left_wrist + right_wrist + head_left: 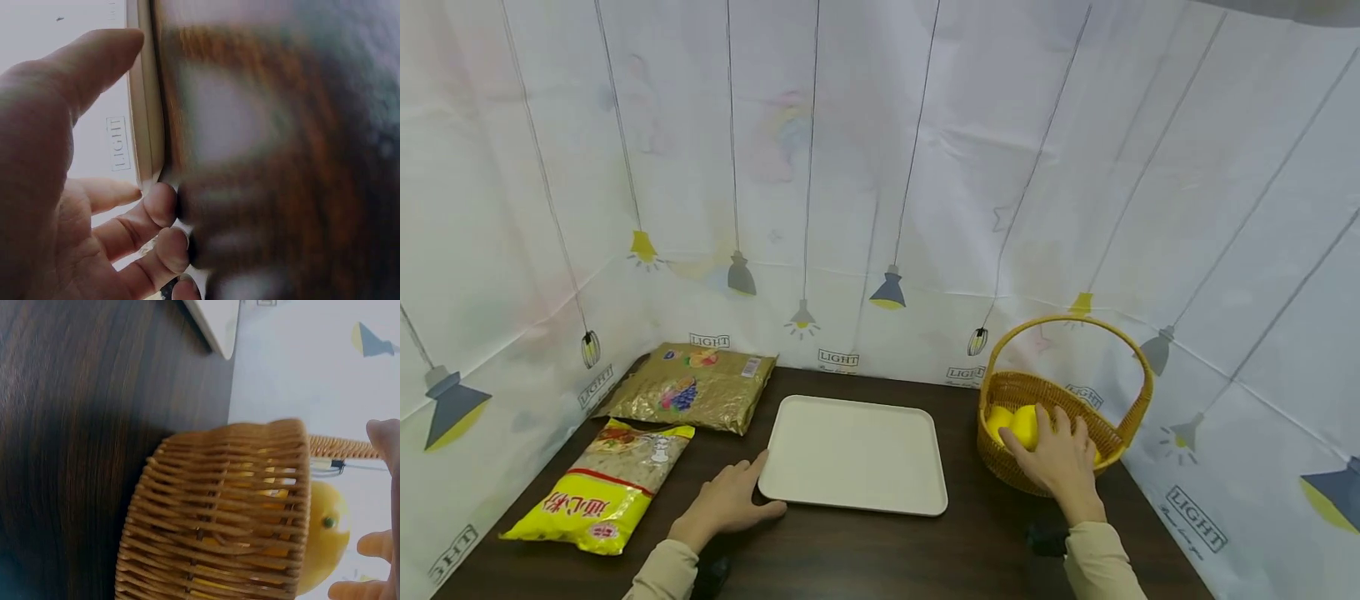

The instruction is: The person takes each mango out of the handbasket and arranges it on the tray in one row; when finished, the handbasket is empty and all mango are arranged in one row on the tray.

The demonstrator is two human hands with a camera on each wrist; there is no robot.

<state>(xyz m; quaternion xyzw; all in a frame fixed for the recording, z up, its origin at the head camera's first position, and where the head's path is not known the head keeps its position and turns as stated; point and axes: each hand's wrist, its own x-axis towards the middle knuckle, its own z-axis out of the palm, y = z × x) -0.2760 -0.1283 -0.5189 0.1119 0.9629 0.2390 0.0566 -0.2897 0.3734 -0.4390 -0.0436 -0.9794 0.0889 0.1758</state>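
Head view: one dark table [865,558], two sleeved arms reaching in from the near edge. Left hand [727,502] is at the tray's near left corner, thumb spread away from the fingers, fingers loosely bent, clamped on nothing. Left wrist view puts them right by the tray edge; can't tell if they touch. Right hand [1060,462] is over the basket, fingers apart, thumb out to the side, nothing gripped. Contact with the fruit: can't tell from head view; right wrist view shows a gap between the fingertips in frame and the one fruit visible above the rim.

One yellow bag [598,492], lying flat left of the left hand. One tray [853,454], white, bare, mid-table between the hands. One wicker basket [1000,462] on the right, handle arched upright. Two yellow fruits [1025,427] clearly visible inside, plus a yellow sliver beyond the hand; total count hidden by hand and weave. One gold bag [692,387] lies flat at back left, just behind the yellow one. Farthest: white backdrop [850,192], eleven printed lamps in view.
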